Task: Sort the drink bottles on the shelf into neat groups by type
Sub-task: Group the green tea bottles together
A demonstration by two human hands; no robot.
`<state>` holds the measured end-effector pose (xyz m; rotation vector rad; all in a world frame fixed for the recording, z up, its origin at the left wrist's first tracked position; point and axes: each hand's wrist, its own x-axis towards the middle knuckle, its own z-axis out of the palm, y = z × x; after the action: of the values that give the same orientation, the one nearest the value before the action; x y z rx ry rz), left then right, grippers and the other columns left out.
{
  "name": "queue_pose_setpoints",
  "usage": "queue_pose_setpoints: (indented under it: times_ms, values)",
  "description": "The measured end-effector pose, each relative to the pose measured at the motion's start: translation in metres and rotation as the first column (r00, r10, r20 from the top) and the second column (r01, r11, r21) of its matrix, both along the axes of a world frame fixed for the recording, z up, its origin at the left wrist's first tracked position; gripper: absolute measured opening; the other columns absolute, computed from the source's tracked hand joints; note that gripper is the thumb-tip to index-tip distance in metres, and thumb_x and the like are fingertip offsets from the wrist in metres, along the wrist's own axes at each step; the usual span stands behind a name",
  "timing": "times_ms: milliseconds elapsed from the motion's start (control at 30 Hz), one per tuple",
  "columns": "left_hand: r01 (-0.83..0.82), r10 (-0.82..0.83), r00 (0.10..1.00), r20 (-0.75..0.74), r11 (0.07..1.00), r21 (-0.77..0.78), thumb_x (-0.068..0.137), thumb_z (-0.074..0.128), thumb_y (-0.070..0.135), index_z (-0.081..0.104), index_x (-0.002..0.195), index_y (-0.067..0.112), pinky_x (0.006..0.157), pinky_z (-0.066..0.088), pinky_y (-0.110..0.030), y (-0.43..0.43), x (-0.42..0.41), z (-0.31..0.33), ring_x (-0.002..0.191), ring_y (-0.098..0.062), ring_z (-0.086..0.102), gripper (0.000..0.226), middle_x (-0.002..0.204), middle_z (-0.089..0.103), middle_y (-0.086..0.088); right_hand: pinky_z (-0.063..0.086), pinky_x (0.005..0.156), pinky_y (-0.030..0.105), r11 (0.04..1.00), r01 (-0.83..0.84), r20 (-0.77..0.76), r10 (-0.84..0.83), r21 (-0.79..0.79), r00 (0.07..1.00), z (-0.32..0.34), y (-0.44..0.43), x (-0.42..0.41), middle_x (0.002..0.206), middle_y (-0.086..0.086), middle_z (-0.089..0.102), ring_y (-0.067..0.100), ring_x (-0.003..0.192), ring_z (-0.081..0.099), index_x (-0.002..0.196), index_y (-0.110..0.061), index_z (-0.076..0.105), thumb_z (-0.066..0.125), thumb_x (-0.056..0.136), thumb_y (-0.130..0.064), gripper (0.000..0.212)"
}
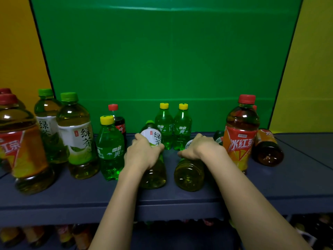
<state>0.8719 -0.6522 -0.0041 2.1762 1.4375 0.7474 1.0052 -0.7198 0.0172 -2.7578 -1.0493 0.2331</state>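
Note:
My left hand [143,152] grips a green tea bottle [155,172] with a white label, tilted back near the middle of the dark shelf [90,195]. My right hand [198,147] grips a second green tea bottle [189,175] that lies on its side, base toward me. Two more green tea bottles [77,136] stand upright at the left. A small Sprite bottle [110,148] stands beside my left hand, and two Sprite bottles [173,129] stand at the back. An iced red tea bottle [240,136] stands at the right.
Two red tea bottles [23,150] stand at the far left. A small cola bottle [119,121] stands behind the near Sprite. Another red tea bottle [268,148] lies on its side at the right. A green backdrop [162,60] closes the back. More bottles sit on the lower shelf [45,235].

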Motion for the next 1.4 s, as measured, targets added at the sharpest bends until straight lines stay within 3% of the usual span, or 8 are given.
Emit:
queue_pose_setpoints:
  times_ms: [233, 467, 567, 700, 933, 1200, 1300, 1400]
  values:
    - [0.035, -0.101, 0.939, 0.329, 0.979, 0.202, 0.083, 0.060, 0.043, 0.025, 0.137, 0.009, 0.086, 0.043, -0.042, -0.013, -0.018, -0.012, 0.107, -0.038, 0.052, 0.073, 0.128, 0.047, -0.014, 0.036, 0.102, 0.036, 0.987, -0.018, -0.035, 0.024, 0.160, 0.999, -0.009, -0.014, 0.002, 0.141, 0.018, 0.040, 0.035, 0.129, 0.039, 0.142, -0.003, 0.021, 0.060, 0.074, -0.061, 0.098]
    - [0.072, -0.243, 0.861, 0.447, 0.928, 0.365, 0.087, 0.058, 0.035, 0.005, 0.146, 0.009, 0.095, 0.042, -0.043, -0.022, -0.014, -0.023, 0.118, -0.033, 0.046, 0.083, 0.141, 0.030, -0.013, 0.038, 0.077, 0.032, 0.908, -0.088, 0.044, 0.077, 0.409, 0.996, -0.010, -0.038, -0.007, 0.118, 0.016, 0.054, 0.032, 0.105, 0.053, 0.127, -0.005, 0.034, 0.057, 0.079, -0.057, 0.075]
    - [0.078, -0.280, 0.839, 0.467, 0.911, 0.405, 0.087, 0.059, 0.031, 0.001, 0.147, 0.007, 0.097, 0.039, -0.039, -0.025, -0.011, -0.028, 0.121, -0.030, 0.042, 0.086, 0.141, 0.028, -0.013, 0.032, 0.070, 0.028, 0.825, -0.137, 0.097, 0.100, 0.548, 0.990, -0.013, -0.047, -0.012, 0.104, 0.008, 0.053, 0.025, 0.087, 0.048, 0.133, -0.007, 0.029, 0.056, 0.081, -0.051, 0.073]
    - [0.121, -0.331, 0.835, 0.439, 0.889, 0.441, 0.087, 0.059, 0.032, -0.002, 0.147, 0.008, 0.102, 0.028, -0.026, -0.020, -0.009, -0.036, 0.132, -0.025, 0.032, 0.089, 0.146, 0.024, -0.011, 0.033, 0.076, 0.025, 0.657, -0.158, 0.088, 0.138, 0.737, 0.986, -0.026, -0.043, -0.016, 0.123, 0.006, 0.054, 0.022, 0.107, 0.053, 0.145, -0.013, 0.019, 0.060, 0.081, -0.039, 0.081]
    - [0.158, -0.355, 0.813, 0.461, 0.897, 0.413, 0.085, 0.062, 0.028, 0.007, 0.146, 0.005, 0.108, 0.028, -0.030, -0.011, -0.011, -0.038, 0.132, -0.022, 0.030, 0.086, 0.141, 0.029, -0.012, 0.042, 0.101, 0.031, 0.323, -0.134, 0.023, 0.326, 0.937, 0.945, -0.053, -0.022, -0.030, 0.134, -0.004, 0.042, 0.011, 0.122, 0.045, 0.144, -0.021, 0.024, 0.070, 0.077, -0.026, 0.082]
    - [0.217, -0.352, 0.764, 0.540, 0.929, 0.298, 0.085, 0.061, 0.032, 0.016, 0.143, 0.010, 0.108, 0.033, -0.046, 0.002, -0.015, -0.041, 0.129, -0.023, 0.036, 0.077, 0.139, 0.036, -0.009, 0.037, 0.108, 0.031, 0.327, -0.153, -0.004, 0.432, 0.933, 0.902, -0.056, -0.009, -0.030, 0.138, -0.003, 0.035, 0.009, 0.129, 0.038, 0.144, -0.019, 0.023, 0.070, 0.081, -0.024, 0.078]
    - [0.202, -0.347, 0.768, 0.538, 0.929, 0.311, 0.085, 0.061, 0.031, 0.014, 0.146, 0.012, 0.112, 0.029, -0.043, -0.001, -0.019, -0.041, 0.135, -0.019, 0.030, 0.079, 0.146, 0.031, -0.007, 0.036, 0.110, 0.035, 0.356, -0.165, -0.006, 0.433, 0.920, 0.901, -0.056, -0.014, -0.032, 0.138, -0.008, 0.034, 0.009, 0.131, 0.036, 0.144, -0.024, 0.020, 0.068, 0.082, -0.030, 0.079]
    - [0.077, -0.373, 0.732, 0.570, 0.877, 0.475, 0.090, 0.058, 0.017, 0.023, 0.145, 0.007, 0.115, 0.024, -0.030, -0.016, -0.024, -0.038, 0.138, -0.013, 0.025, 0.066, 0.149, 0.029, -0.009, 0.034, 0.105, 0.023, 0.401, -0.216, 0.036, 0.412, 0.890, 0.911, -0.055, -0.028, -0.035, 0.132, -0.014, 0.033, 0.002, 0.125, 0.038, 0.144, -0.023, 0.023, 0.063, 0.086, -0.025, 0.070]
